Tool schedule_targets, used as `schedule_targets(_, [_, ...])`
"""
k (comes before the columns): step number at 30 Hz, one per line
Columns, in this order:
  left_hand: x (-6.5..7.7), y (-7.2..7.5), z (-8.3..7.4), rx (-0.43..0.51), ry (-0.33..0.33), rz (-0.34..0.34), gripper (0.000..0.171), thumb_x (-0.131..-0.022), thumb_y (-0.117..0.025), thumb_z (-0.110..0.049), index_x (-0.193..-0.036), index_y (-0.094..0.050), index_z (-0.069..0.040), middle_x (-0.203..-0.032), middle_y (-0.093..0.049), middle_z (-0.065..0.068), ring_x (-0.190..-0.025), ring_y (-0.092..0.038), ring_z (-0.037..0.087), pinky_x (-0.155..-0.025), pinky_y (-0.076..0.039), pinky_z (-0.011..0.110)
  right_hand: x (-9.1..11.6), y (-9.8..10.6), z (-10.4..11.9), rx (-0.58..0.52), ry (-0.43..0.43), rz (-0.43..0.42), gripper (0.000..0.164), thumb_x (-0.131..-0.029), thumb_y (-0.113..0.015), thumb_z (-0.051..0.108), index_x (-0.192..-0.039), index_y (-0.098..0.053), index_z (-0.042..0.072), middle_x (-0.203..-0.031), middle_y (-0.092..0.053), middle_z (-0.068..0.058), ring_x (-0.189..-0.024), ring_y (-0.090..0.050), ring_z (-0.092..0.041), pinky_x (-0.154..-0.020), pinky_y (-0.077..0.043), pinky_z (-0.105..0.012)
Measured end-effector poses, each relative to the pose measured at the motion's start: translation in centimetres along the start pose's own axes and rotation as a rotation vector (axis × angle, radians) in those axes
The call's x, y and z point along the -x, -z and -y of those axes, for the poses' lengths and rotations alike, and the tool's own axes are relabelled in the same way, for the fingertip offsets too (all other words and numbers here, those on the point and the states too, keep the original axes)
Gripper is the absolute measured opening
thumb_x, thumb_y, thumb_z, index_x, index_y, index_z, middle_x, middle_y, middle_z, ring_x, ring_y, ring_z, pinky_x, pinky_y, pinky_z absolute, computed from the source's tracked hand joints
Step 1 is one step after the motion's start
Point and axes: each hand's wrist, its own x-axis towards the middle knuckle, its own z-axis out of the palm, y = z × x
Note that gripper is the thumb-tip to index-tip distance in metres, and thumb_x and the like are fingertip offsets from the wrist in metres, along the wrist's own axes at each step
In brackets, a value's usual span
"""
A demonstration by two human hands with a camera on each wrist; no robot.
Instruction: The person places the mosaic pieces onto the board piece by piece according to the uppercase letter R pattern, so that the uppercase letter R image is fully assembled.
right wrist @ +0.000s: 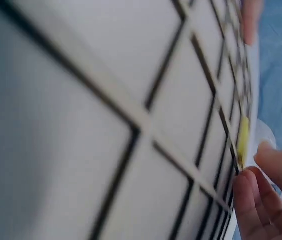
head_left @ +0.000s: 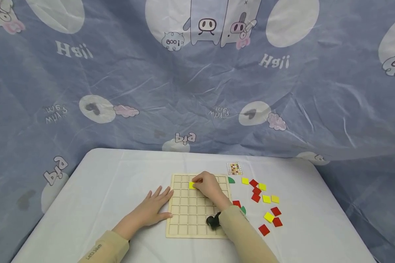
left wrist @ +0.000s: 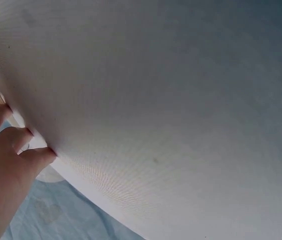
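Note:
A wooden grid board (head_left: 183, 209) lies on the white table. My right hand (head_left: 208, 185) reaches over it, thumb and bent fingers pinching a small yellow square tile (head_left: 191, 185) at a cell in the upper part of the grid. In the right wrist view, the yellow tile (right wrist: 243, 136) shows low against the board, with the fingertips (right wrist: 242, 181) right at its near end. My left hand (head_left: 153, 208) rests on the table with fingers spread, its fingertips and thumb touching the board's left edge.
Several red tiles (head_left: 264, 230) and yellow tiles (head_left: 275, 199) lie scattered to the right of the board. Two green pieces (head_left: 231, 180) sit by its right edge. A small printed pattern card (head_left: 234, 168) lies behind it. A patterned cloth (head_left: 191, 84) hangs behind the table.

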Motion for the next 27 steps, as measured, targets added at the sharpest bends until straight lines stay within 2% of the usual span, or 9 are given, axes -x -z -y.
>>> schedule_targets(3, [0.1,0.1,0.1,0.0,-0.006,-0.006,0.082,-0.089,-0.063,-0.053,-0.154,-0.034,-0.012,-0.162,-0.027,0.01,-0.151,-0.017,0.041,-0.119,-0.015,0.065,0.2,1.4,-0.5,-0.069,-0.041,-0.021,0.016,-0.09,-0.071,0.011,-0.105,-0.075,0.006,-0.102,-0.069,-0.008,-0.086,-0.064,-0.019,-0.073,-0.055,-0.031])
schedule_targets(6, [0.1,0.1,0.2,0.004,-0.014,-0.013,0.082,-0.09,-0.064,-0.052,-0.154,-0.034,-0.011,-0.162,-0.027,0.01,-0.15,-0.017,0.042,-0.119,-0.014,0.066,0.6,3.4,-1.7,-0.093,-0.085,-0.064,0.018,-0.091,-0.07,0.013,-0.107,-0.075,0.007,-0.103,-0.072,-0.008,-0.087,-0.066,-0.02,-0.073,-0.056,-0.032])
schedule_targets(12, [0.0,0.0,0.3,0.013,-0.019,-0.008,0.082,-0.089,-0.063,-0.053,-0.154,-0.033,-0.012,-0.162,-0.027,0.01,-0.151,-0.016,0.041,-0.119,-0.014,0.065,2.0,8.1,-6.1,-0.011,-0.196,-0.157,0.022,-0.093,-0.068,0.017,-0.113,-0.073,0.007,-0.109,-0.072,-0.012,-0.098,-0.067,-0.028,-0.079,-0.057,-0.04])
schedule_targets(16, [-0.1,0.0,0.3,0.012,-0.02,0.0,0.082,-0.089,-0.064,-0.052,-0.154,-0.033,-0.012,-0.162,-0.027,0.01,-0.151,-0.016,0.041,-0.119,-0.014,0.066,3.3,10.4,-9.2,0.044,-0.307,-0.22,0.025,-0.093,-0.067,0.016,-0.113,-0.071,0.003,-0.11,-0.07,-0.017,-0.095,-0.065,-0.029,-0.079,-0.056,-0.04])
schedule_targets(20, [-0.2,0.0,0.2,0.006,-0.015,0.003,0.082,-0.089,-0.064,-0.053,-0.154,-0.034,-0.013,-0.162,-0.027,0.01,-0.151,-0.016,0.041,-0.119,-0.014,0.066,4.1,11.6,-11.4,0.079,-0.41,-0.23,0.031,-0.093,-0.067,0.016,-0.117,-0.067,-0.002,-0.112,-0.066,-0.021,-0.088,-0.061,-0.027,-0.076,-0.055,-0.036])
schedule_targets(27, [-0.2,-0.1,0.2,0.013,-0.008,-0.01,0.083,-0.088,-0.064,-0.053,-0.154,-0.034,-0.012,-0.162,-0.027,0.01,-0.151,-0.017,0.041,-0.119,-0.013,0.066,4.2,12.3,-12.6,0.12,-0.48,-0.221,0.033,-0.092,-0.068,0.01,-0.119,-0.062,-0.008,-0.113,-0.058,-0.026,-0.09,-0.055,-0.031,-0.079,-0.054,-0.039])
